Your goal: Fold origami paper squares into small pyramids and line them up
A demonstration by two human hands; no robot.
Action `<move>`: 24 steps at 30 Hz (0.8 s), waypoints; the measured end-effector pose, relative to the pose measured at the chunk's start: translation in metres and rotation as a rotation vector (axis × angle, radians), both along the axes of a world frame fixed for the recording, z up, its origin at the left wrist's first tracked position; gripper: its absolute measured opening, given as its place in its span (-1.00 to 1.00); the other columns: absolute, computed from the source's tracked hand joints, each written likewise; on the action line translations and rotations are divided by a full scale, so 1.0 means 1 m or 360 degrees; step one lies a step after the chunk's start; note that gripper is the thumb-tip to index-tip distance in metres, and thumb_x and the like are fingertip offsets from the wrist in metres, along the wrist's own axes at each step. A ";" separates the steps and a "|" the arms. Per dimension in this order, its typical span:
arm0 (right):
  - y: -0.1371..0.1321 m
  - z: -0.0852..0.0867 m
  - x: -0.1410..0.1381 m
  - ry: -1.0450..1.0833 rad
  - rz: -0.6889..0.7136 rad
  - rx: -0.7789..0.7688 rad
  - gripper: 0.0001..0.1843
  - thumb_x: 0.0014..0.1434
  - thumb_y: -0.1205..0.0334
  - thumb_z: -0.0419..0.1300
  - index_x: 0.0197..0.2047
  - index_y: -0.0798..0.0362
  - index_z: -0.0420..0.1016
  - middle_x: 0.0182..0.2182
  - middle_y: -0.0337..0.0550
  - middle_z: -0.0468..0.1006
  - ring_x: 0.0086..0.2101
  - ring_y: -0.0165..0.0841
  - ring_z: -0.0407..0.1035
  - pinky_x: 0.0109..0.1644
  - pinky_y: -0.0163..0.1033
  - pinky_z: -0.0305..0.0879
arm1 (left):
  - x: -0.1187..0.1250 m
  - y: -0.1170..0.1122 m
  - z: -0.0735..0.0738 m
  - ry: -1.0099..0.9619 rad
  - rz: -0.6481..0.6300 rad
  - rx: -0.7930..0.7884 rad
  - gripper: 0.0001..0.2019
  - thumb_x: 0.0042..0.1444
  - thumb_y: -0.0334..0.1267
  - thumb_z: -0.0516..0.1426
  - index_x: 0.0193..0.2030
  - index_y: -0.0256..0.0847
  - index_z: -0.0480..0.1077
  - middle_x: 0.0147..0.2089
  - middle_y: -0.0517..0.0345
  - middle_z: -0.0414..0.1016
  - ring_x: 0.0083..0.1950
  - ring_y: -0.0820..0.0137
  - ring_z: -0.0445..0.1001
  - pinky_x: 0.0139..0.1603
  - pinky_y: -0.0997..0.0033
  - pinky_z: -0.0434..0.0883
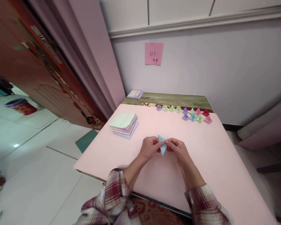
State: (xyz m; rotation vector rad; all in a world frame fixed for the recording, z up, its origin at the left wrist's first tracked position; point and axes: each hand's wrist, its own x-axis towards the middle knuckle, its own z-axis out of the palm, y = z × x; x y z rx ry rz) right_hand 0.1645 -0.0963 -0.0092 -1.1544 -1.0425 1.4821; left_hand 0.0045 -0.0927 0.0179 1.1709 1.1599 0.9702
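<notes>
A small piece of folded light-blue paper [162,150], shaped like a narrow diamond, is held over the table between both hands. My left hand [150,147] pinches its left side with thumb and fingers. On the right side, my right hand [178,148] is closed on the same paper, its thumb near the middle. Fingers cover part of both side edges. To the left of my hands lies a stack of square coloured paper [123,122], pale green on top. Beyond my hands, several folded paper pieces [185,117] in purple, green, blue, pink and red stand in rows.
A pink cover [98,153] lies over the table. At the far left corner is a small patterned pack [135,94]. A pink note [154,53] is stuck to the wall behind. Off to the left are a red door [37,62] and a bin [21,106] on the floor.
</notes>
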 end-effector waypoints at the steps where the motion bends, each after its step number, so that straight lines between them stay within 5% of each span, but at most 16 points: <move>1: 0.000 0.001 0.000 -0.0024 0.0002 0.0012 -0.69 -0.01 -0.04 0.36 -0.41 0.05 0.58 -0.52 -0.21 0.50 -0.47 -0.40 0.31 -0.32 -0.26 0.27 | 0.000 0.000 0.001 0.0018 -0.0006 0.0013 -0.69 -0.08 -0.10 0.29 -0.57 -0.25 0.34 -0.60 0.17 0.42 -0.56 0.44 0.42 -0.50 0.46 0.35; 14: 0.001 -0.003 -0.004 0.0008 0.0132 0.0023 -0.68 0.00 -0.04 0.34 -0.44 0.07 0.55 -0.65 -0.30 0.38 -0.60 -0.48 0.17 -0.53 -0.35 0.06 | -0.006 0.006 0.005 0.0199 0.0143 0.0243 -0.72 0.03 -0.10 0.21 -0.54 -0.26 0.35 -0.57 0.24 0.35 -0.50 0.48 0.35 -0.42 0.48 0.34; 18: 0.003 -0.006 -0.002 0.0077 -0.0144 0.0052 -0.68 -0.01 -0.04 0.35 -0.42 0.08 0.55 -0.63 -0.28 0.40 -0.58 -0.47 0.20 -0.50 -0.35 0.12 | -0.001 0.001 0.003 0.0085 0.0176 0.0193 -0.73 0.01 -0.06 0.24 -0.40 -0.25 0.38 -0.49 0.21 0.42 -0.45 0.47 0.39 -0.38 0.48 0.36; 24: 0.006 -0.006 -0.001 0.0160 -0.0388 0.0060 -0.67 -0.06 -0.04 0.39 -0.42 0.08 0.56 -0.60 -0.27 0.42 -0.55 -0.47 0.23 -0.47 -0.35 0.18 | 0.010 -0.006 0.002 0.0024 -0.0097 -0.0178 -0.73 0.00 -0.09 0.23 -0.45 -0.28 0.38 -0.52 0.10 0.48 -0.53 0.44 0.42 -0.44 0.42 0.38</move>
